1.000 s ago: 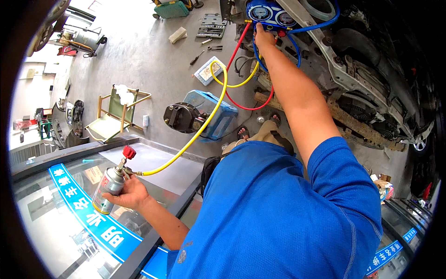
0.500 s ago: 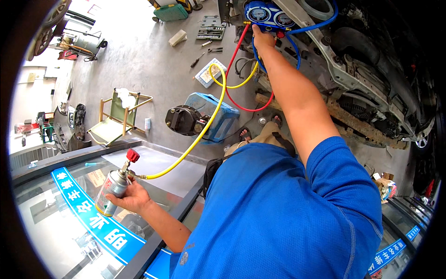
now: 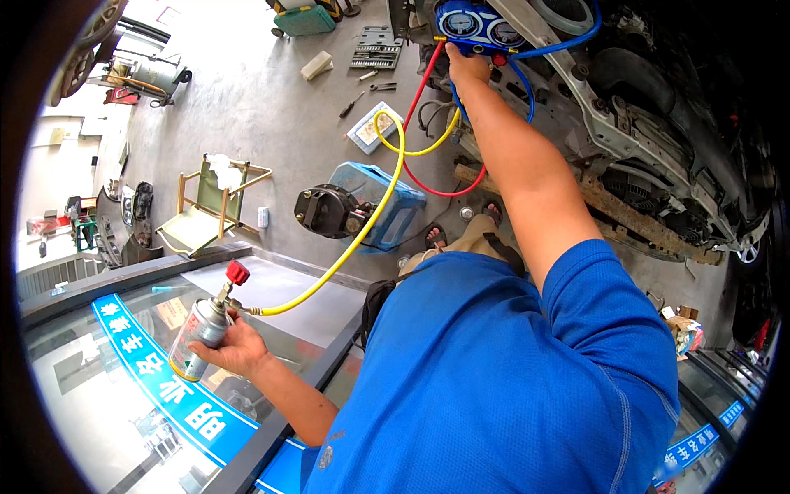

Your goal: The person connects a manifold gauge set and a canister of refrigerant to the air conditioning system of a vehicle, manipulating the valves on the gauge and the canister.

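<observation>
Curling round a silver cylindrical can, long axis tilted forward-right, the left hand sits well behind the right hand, touching a blue twin-gauge manifold, its grip hidden.

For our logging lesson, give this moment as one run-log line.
left hand: holds can | right hand: at gauge set | yellow hose: joined to valve atop can

Shiny metal can, smooth hose, cloth shirt
</observation>
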Demonstrator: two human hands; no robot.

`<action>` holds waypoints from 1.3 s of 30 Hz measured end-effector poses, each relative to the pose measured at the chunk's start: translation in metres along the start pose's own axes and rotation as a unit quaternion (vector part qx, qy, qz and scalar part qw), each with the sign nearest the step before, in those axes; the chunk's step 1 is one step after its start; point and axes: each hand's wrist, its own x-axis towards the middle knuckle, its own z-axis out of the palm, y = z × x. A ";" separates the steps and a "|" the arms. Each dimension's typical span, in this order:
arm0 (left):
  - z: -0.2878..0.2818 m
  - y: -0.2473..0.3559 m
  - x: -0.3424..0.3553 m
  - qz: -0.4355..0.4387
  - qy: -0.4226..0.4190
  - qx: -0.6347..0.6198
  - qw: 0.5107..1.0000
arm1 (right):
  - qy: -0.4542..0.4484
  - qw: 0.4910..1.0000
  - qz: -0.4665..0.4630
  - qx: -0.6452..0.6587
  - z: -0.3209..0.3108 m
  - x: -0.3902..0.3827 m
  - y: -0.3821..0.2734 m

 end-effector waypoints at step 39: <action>0.046 -0.018 0.030 -0.011 -0.082 0.034 0.996 | -0.453 0.770 0.401 -0.201 -0.208 -0.197 0.317</action>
